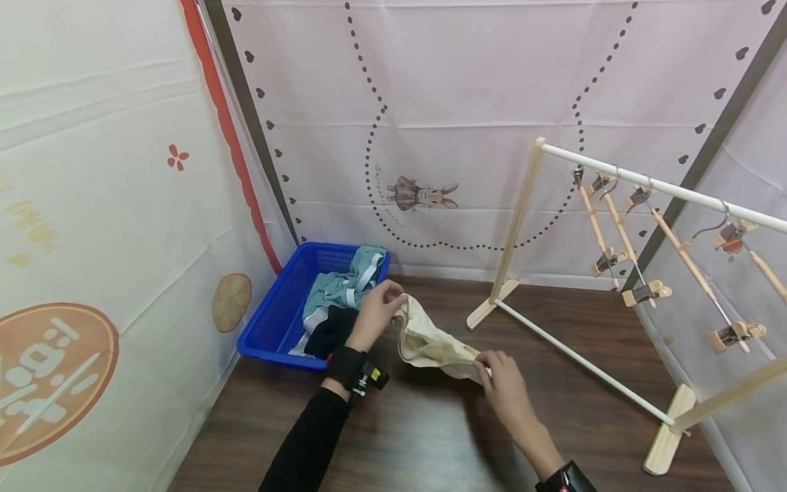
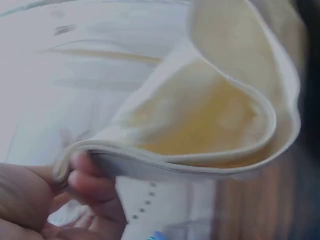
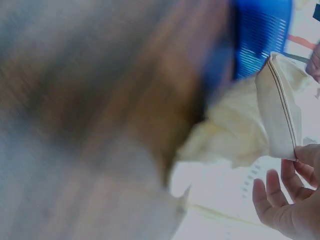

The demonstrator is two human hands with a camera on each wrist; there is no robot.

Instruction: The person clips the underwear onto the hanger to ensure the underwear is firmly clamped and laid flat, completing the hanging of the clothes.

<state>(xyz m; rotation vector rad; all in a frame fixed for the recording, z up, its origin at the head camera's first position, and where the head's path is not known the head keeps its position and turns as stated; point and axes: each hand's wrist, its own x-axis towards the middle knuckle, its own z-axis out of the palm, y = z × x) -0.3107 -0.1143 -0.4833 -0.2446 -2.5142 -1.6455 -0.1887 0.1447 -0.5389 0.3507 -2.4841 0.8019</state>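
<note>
Cream cloth [image 1: 433,344] spans two pinching hands

Over on the left, a blue basket [image 1: 277,351] holds teal [image 1: 335,288] and black garments [image 1: 332,331] (a black wrist strap [image 1: 346,369] hides part of its near corner). Just beside it, the left hand [image 1: 374,316] pinches one end of the cloth above the brown floor [image 1: 393,437]; the right hand [image 1: 507,393] pinches the other. Further right, a rack [image 1: 516,222] carries clip hangers [image 1: 670,229].

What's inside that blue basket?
The blue basket holds teal cloth with white bands, black cloth and some white fabric. Anything beneath the pile is covered, and the left hand and black wristband hide part of its right edge.
</note>
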